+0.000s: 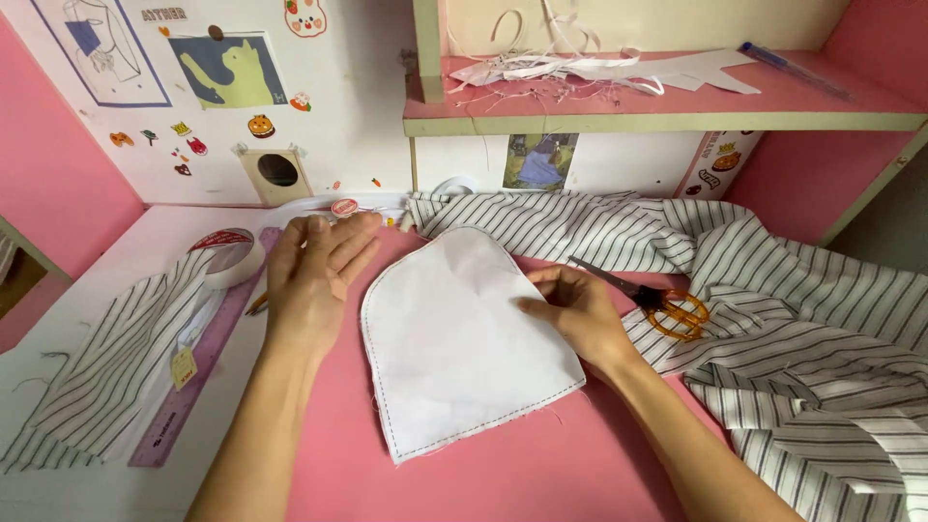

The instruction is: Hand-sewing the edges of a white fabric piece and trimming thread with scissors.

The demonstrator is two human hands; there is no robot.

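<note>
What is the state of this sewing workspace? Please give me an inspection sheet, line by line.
Surface: pink desk, white at left.
Job's things: white stitched fabric piece, flat.
Clutter: orange-handled scissors, tape roll, purple ruler, striped fabric.
Grippers: left hand flat on desk beside the piece; right hand pressing its right edge.
Cables: nothing seen.
Surroundings: shelf with white scraps; stickers on wall.
</note>
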